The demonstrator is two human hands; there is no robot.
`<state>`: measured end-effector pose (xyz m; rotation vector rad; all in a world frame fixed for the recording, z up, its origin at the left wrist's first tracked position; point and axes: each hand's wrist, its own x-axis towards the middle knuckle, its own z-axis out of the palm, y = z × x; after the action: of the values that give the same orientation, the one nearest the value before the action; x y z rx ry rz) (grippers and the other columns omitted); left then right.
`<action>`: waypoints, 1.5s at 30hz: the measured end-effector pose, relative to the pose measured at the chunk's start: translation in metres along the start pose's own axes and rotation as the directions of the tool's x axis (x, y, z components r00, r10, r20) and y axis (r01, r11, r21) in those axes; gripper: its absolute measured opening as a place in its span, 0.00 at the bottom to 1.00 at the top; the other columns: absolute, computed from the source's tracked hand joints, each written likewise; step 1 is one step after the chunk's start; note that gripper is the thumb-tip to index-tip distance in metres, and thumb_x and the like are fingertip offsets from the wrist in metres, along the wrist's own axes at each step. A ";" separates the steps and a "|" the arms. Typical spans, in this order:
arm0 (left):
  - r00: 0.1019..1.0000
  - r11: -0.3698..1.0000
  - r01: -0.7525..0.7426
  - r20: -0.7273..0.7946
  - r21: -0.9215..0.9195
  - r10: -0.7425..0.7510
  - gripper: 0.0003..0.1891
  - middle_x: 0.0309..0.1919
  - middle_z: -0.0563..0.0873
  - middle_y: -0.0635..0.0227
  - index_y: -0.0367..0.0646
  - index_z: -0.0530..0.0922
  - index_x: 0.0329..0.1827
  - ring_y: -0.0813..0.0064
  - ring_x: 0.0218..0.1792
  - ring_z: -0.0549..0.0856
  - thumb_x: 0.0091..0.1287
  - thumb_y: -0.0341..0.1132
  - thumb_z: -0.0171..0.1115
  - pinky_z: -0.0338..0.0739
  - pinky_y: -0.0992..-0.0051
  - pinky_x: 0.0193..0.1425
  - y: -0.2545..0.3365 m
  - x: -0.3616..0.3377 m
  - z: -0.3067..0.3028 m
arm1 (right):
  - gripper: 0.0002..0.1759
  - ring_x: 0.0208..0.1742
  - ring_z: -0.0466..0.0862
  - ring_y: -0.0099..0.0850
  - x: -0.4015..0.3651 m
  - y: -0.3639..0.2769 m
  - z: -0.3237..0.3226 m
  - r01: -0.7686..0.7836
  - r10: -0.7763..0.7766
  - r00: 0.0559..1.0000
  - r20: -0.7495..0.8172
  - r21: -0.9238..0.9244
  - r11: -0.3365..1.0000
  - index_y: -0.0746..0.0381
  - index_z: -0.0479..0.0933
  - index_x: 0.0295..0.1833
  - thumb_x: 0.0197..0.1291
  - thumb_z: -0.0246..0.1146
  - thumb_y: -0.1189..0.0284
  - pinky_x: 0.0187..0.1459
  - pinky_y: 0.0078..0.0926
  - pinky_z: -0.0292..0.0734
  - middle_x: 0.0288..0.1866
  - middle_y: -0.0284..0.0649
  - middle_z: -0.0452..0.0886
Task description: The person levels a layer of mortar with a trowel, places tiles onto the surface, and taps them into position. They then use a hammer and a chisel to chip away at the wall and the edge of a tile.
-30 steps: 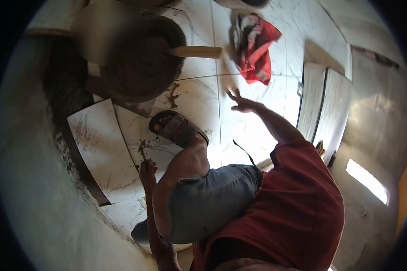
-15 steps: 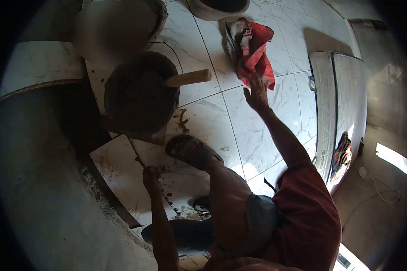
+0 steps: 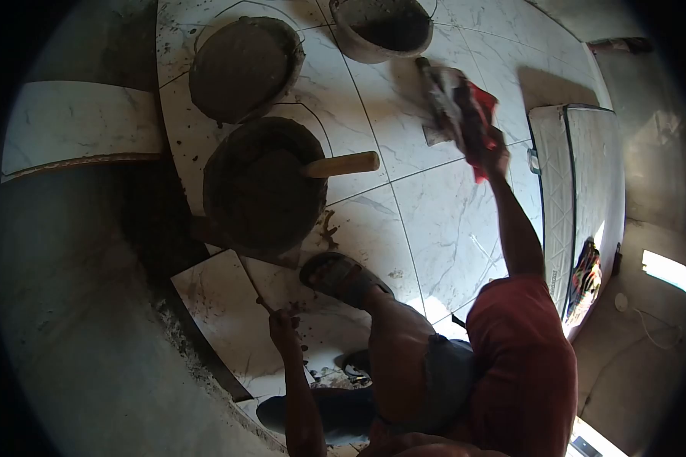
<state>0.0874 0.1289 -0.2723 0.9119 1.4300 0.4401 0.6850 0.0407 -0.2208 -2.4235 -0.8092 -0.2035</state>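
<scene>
My right hand (image 3: 497, 158) is closed on the lower end of a crumpled red and grey cloth (image 3: 459, 107), which hangs over the tiled floor (image 3: 434, 198). At lower centre my left hand (image 3: 284, 329) is closed around a thin stick-like thing (image 3: 264, 305); its kind cannot be made out. Just under that hand lies a loose marbled tile (image 3: 232, 312) with dirty smears. Ahead of the left hand stands a bucket of wet mortar (image 3: 263, 190). A wooden handle (image 3: 343, 164) leans out of it over the rim.
Two more mortar-caked buckets, one at left (image 3: 244, 72) and one at the top (image 3: 381, 30), stand farther off. A mattress-like panel (image 3: 579, 190) leans at the right. My sandalled foot (image 3: 347, 278) is near the bucket. Another tile piece (image 3: 84, 126) lies left.
My right hand has closed on the cloth and drawn it to the right, bunching it. My left hand still grips the thin thing. The view has shifted, so the scene sits lower and farther right.
</scene>
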 end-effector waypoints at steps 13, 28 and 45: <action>0.999 0.991 0.017 -0.048 -0.134 -0.024 0.11 0.28 0.78 0.69 0.40 0.72 0.40 0.81 0.23 0.74 0.66 0.39 0.51 0.69 0.80 0.27 0.007 0.017 0.004 | 0.42 0.72 0.44 0.52 -0.020 -0.018 -0.030 0.063 0.389 0.849 0.357 -0.800 0.597 0.48 0.59 0.66 0.42 0.64 0.52 0.63 0.56 0.51 0.74 0.44 0.41; 0.946 0.913 0.151 -0.212 -0.380 -0.245 0.14 0.20 0.75 0.73 0.40 0.74 0.45 0.88 0.14 0.66 0.68 0.43 0.52 0.60 0.84 0.17 0.005 0.021 -0.024 | 0.36 0.46 0.75 0.59 -0.031 -0.010 0.116 0.301 0.206 0.498 0.843 -0.390 0.870 0.53 0.42 0.71 0.56 0.45 0.74 0.47 0.51 0.68 0.45 0.62 0.76; 0.906 0.311 -0.288 -0.363 -0.906 -0.217 0.15 0.33 0.77 0.64 0.42 0.68 0.51 0.75 0.25 0.75 0.68 0.43 0.49 0.71 0.76 0.29 -0.001 0.054 -0.106 | 0.14 0.25 0.74 0.35 -0.138 -0.093 0.058 0.340 -0.381 0.203 0.902 0.300 0.891 0.61 0.66 0.38 0.49 0.62 0.69 0.29 0.34 0.71 0.25 0.40 0.73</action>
<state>-0.0068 0.1973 -0.2963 -0.2106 1.1724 1.4381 0.5175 0.0642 -0.2675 -2.0567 -1.8801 1.2606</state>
